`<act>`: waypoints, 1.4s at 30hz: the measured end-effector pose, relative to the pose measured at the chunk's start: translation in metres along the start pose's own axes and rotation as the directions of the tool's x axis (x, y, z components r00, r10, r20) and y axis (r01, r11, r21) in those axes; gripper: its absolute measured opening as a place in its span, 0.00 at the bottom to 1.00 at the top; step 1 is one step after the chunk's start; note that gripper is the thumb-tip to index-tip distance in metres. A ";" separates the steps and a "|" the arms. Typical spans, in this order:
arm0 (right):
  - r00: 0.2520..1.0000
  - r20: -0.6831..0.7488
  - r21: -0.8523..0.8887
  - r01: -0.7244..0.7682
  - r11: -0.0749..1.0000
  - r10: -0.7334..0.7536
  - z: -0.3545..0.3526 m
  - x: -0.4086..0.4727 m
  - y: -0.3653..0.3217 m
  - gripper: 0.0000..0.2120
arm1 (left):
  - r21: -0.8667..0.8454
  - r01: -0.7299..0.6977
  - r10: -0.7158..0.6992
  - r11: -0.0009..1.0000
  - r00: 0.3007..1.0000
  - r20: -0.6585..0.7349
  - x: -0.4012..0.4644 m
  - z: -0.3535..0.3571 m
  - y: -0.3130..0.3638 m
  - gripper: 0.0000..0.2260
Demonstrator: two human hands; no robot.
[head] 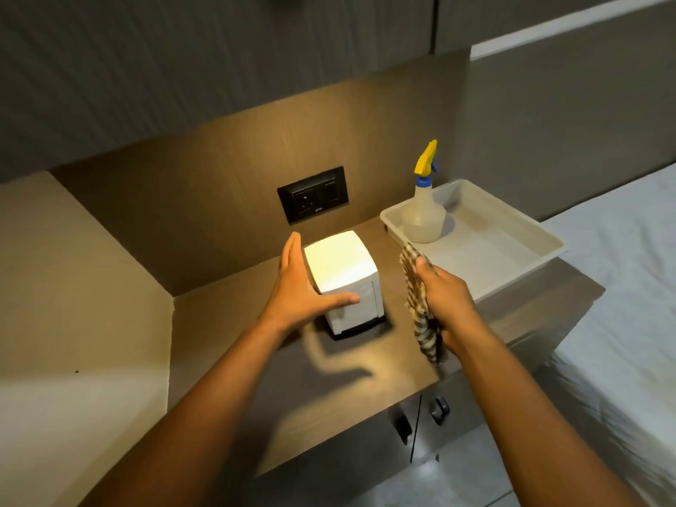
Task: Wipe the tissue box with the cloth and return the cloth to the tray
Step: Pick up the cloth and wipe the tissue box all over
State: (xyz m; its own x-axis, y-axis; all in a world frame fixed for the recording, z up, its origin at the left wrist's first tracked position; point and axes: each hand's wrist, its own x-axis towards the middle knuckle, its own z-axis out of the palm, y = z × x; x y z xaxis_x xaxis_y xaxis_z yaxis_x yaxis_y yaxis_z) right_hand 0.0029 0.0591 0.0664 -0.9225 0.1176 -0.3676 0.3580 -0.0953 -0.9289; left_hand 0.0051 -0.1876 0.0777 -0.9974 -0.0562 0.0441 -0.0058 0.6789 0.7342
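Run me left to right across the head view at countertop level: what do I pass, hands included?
left hand → tissue box → cloth held in the right hand → tray. The spray bottle, standing in the tray's left corner, overlaps the cloth's span, so I left it out.

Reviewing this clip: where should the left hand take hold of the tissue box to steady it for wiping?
Probably across the upper left side of the tissue box, coming in from the left, where the left hand is already open. The box stands upright with flat sides, and the right hand holds the cloth on its other side.
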 end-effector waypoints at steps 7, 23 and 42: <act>0.986 0.085 0.166 -0.158 0.974 0.145 0.004 0.023 0.035 0.23 | 0.518 -0.152 0.044 0.842 0.975 0.216 0.036 0.001 0.067 0.66; 0.996 0.074 0.138 0.034 0.990 -0.045 0.064 0.043 0.046 0.13 | 0.547 -0.200 0.078 0.813 0.968 0.239 0.033 0.003 0.043 0.38; 0.990 0.102 -0.089 0.104 0.991 -0.095 0.068 0.055 0.040 0.19 | 0.541 -0.198 0.031 0.817 0.953 0.302 0.037 0.000 0.032 0.34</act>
State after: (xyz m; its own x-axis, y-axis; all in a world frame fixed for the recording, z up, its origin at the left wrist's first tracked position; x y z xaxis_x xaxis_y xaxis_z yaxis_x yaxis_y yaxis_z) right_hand -0.0434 -0.0050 0.0115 -0.9622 0.0244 -0.2713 0.2716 0.0061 -0.9624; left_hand -0.0321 -0.1679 0.1024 -0.9722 0.1880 -0.1398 0.1538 0.9623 0.2245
